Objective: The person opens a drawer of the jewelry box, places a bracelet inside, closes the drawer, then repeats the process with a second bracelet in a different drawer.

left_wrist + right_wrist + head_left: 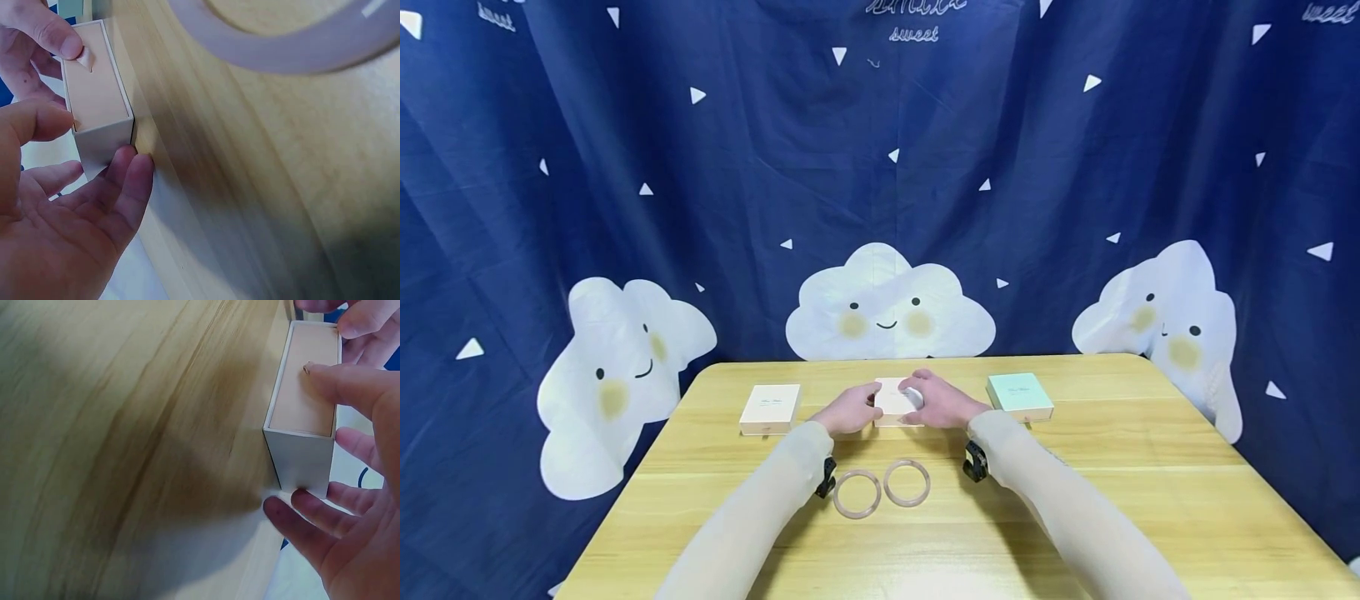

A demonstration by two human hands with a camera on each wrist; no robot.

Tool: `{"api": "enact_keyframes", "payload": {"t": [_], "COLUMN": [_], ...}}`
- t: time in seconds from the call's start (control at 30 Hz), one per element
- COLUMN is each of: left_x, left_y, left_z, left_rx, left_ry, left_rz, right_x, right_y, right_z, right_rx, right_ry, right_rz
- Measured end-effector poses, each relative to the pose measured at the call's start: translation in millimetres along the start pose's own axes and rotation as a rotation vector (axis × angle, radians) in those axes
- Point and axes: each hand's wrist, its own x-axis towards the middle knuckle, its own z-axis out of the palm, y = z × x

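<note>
At the back middle of the table, a small pale pink drawer-style box point(892, 397) with faint printing on its lid is held between both hands. My left hand point(848, 410) grips its left end, with the thumb at the front panel's edge and the fingers by the end wall. From the other side my right hand point(943, 403) holds the right end, its thumb against a small pull tab point(86, 59) on the front panel. In the right wrist view that thumb partly covers the tab. Nearer the front, two pale mauve bangles point(857, 494) lie side by side.
Left of the hands sits another pale pink box point(771, 409). A mint green box point(1020, 396) stands to the right. Behind the wooden table point(1150, 500) hangs a dark blue curtain point(737, 167) with clouds. Both wrists wear small black devices point(975, 461).
</note>
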Motion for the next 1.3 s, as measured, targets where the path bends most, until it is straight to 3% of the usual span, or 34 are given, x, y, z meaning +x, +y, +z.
{"api": "enact_keyframes", "payload": {"t": [0.4,0.67,0.8,1.0,1.3], "left_x": [-3.6,-5.2,-5.2,-4.8,-2.4], "left_y": [3.3,9.6,9.2,9.2,4.5], "left_z": [-1.6,-2.5,-2.0,-1.1,4.4], "left_rx": [0.010,0.029,0.034,0.035,0.047], "left_ry": [0.048,0.071,0.076,0.084,0.078], "left_rz": [0.015,0.007,0.017,0.019,0.021], "right_x": [-9.6,-16.4,-16.4,-19.1,-14.5], "right_y": [-6.3,-15.4,-18.9,-26.6,-24.4], "right_z": [-2.4,-3.8,-0.8,2.6,15.2], "right_rx": [-0.117,-0.336,-0.410,-0.457,-0.533], "right_ry": [-0.001,0.182,0.190,0.127,0.153], "right_rz": [-0.089,-0.244,-0.315,-0.301,-0.276]}}
